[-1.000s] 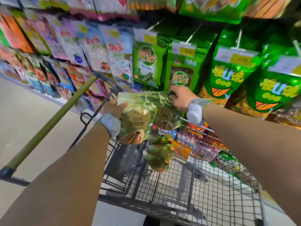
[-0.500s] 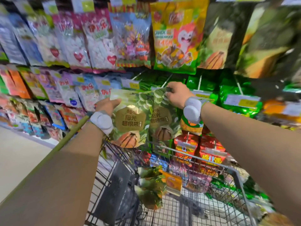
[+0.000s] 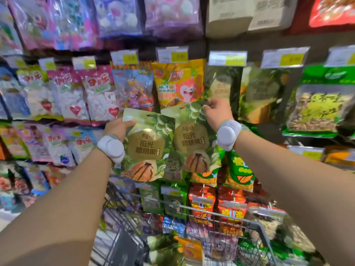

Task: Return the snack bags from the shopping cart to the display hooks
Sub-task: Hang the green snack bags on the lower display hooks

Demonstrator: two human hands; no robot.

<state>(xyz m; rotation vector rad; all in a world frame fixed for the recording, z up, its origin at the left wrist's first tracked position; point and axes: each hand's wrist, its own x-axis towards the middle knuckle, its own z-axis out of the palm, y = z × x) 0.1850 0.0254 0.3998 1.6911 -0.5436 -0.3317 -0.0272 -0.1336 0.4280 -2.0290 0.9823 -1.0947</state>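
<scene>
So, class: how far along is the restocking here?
Done: nothing can be confirmed as rehung. In hand: the left hand and right hand each hold a green nut bag raised toward the display, neither hooked yet. Left: more bags lie in the cart.

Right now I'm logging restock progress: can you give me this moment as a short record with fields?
left hand: left hand grips the left green nut bag at its upper left edge
right hand: right hand pinches the top of the right green nut bag
bags: raised side by side in front of the hanging display, not yet hooked
matching stock: similar dark green bags hang just behind the right hand
cart: shopping cart below, other bags inside
</scene>
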